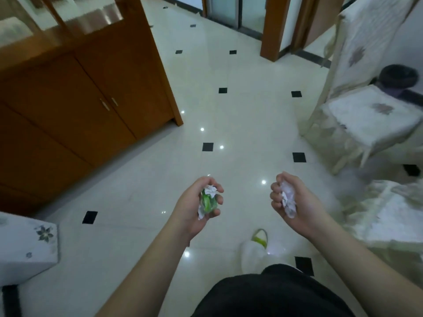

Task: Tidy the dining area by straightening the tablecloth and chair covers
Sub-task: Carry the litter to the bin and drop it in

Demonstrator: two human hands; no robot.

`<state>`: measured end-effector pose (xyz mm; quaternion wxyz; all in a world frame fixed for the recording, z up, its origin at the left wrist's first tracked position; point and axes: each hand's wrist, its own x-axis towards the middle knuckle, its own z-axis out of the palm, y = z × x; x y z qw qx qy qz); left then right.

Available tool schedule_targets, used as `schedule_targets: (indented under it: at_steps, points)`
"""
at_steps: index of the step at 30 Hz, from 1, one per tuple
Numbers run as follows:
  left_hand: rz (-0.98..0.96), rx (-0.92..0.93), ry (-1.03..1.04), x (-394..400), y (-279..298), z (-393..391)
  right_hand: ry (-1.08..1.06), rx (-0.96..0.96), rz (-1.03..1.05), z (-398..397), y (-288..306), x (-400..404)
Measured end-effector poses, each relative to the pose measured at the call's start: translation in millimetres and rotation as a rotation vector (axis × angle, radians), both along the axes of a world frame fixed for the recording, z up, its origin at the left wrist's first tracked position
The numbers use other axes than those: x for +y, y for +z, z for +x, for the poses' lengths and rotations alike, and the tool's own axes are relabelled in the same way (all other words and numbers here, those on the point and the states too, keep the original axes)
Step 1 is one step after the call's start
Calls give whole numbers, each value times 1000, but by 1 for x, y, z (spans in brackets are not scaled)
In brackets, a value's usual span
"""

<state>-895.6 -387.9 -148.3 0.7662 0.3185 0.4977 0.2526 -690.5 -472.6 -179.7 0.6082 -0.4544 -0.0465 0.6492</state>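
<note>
My left hand (194, 209) is held palm up over the floor, its fingers curled round a crumpled green and white wrapper (207, 200). To its right my right hand (295, 202) grips a wad of crumpled white tissue (288, 200). A chair with a pale flowered cover (366, 115) stands at the right, its seat cushion facing me. Below that chair, the cream tablecloth (386, 216) hangs off a table edge at the right. Another flowered cover (25, 245) shows at the lower left.
A brown wooden cabinet (75, 106) fills the left side. The white tiled floor (240, 115) with black diamond insets stretches ahead to wooden door frames (272, 26). A dark bin (398, 76) sits behind the chair. My slippered foot (255, 250) is below my hands.
</note>
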Motion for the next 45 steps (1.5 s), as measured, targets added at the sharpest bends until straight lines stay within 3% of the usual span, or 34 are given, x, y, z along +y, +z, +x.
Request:
schedule_targets:
  at_steps: [11,23,31,45]
  points:
    - [78,6,-163,166,34,182,-131,68,-2,164,22,149]
    - [-9,-12,-125,370,-9,261,-186,71,19,259,8,369]
    - [2,-26,-284,532,-7,338,-269,-3,17,330,23,506]
    - [-28,-19,-444,723,-3,578,-411,49,-59,517,1,654]
